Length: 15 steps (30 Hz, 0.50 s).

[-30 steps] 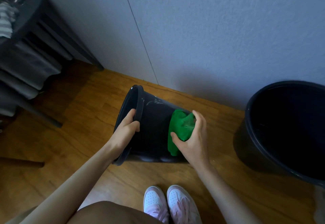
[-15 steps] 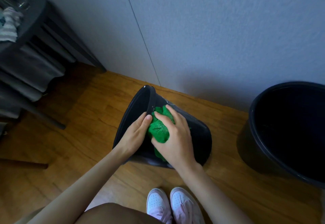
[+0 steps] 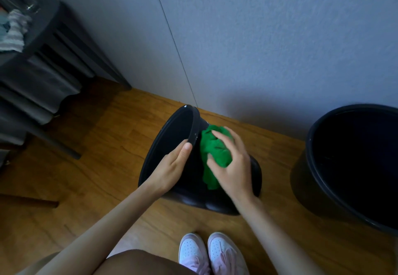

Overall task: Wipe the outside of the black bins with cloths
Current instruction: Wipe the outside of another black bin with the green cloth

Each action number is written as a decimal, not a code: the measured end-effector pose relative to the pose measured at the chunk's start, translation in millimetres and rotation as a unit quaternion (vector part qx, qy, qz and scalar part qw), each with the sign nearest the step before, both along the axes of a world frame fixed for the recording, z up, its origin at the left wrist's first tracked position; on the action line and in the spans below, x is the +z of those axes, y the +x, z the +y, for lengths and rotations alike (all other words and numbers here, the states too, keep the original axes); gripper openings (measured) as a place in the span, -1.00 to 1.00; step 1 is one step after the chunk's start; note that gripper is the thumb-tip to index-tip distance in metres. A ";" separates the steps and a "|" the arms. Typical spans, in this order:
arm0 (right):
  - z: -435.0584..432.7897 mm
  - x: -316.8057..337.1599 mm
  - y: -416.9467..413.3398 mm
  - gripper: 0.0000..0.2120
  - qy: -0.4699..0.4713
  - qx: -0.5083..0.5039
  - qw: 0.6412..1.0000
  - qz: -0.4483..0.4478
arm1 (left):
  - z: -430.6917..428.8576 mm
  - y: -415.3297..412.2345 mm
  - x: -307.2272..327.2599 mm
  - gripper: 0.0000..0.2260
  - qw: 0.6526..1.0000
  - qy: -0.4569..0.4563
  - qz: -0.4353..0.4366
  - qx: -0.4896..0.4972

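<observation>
A small black bin (image 3: 172, 128) is tipped toward the left on the wooden floor, its open mouth facing left. My left hand (image 3: 172, 167) grips its rim at the near side, thumb on the outer lip. My right hand (image 3: 232, 167) holds a crumpled green cloth (image 3: 215, 149) and presses it against the bin's outer wall just below the rim. A larger black bin (image 3: 318, 167) stands upright at the right.
A grey wall (image 3: 258, 48) runs close behind the bins. A dark slatted side table (image 3: 53, 44) with cloths on top stands at the left. My white shoes (image 3: 213, 253) are directly below the tipped bin, on the wooden floor (image 3: 97, 145).
My right hand slid the green cloth from near the bin's base up to just under the rim. The bin tilted a little more upright.
</observation>
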State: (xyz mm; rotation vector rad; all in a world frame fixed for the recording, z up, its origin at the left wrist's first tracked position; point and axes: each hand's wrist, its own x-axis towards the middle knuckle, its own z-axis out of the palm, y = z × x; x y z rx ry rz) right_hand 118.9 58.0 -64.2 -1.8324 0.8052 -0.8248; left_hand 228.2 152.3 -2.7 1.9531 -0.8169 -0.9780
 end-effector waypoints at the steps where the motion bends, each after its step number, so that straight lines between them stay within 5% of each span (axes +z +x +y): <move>1: 11.5 5.8 1.5 -0.55 -0.017 0.011 0.999 -0.031 | -0.4 1.2 -4.0 -0.64 1.000 -0.005 0.005 -0.005; 10: -36.0 10.1 26.6 -0.63 0.008 -0.011 0.999 0.043 | 3.8 0.6 -5.3 -0.61 0.999 0.017 -0.041 -0.014; 15: 8.3 8.2 5.2 -0.54 -0.076 0.041 0.996 0.030 | -0.5 7.2 -8.1 -0.69 0.999 0.016 -0.031 0.008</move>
